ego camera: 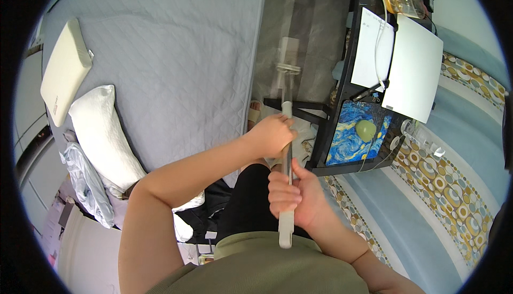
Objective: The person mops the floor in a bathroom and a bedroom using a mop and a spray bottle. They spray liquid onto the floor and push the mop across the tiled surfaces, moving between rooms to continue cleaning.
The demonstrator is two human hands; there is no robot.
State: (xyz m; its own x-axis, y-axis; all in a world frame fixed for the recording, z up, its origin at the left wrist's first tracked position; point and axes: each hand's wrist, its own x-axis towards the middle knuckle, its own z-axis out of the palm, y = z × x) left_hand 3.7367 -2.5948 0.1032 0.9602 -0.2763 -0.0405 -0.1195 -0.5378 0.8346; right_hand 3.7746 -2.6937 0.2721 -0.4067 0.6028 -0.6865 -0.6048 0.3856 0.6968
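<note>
Both my hands are wrapped around the metal pole of a flat mop (287,87). My left hand (272,135) grips it further up, just below a pale grey collar. Closer to my body, my right hand (294,198) grips the pole above its pale end handle (285,230), with the thumb along the shaft. The rectangular mop head (289,49) lies out on the grey floor (320,33) between the bed and the desk, and it looks blurred. Part of the pole is hidden behind my fingers.
A bed with a grey quilted cover (180,53) borders the floor strip on the left. To the right stands a black desk (344,89) holding a white laptop (415,69), paper (372,49) and a blue patterned mat (352,141). Its black leg bar (300,107) crosses low beside the pole.
</note>
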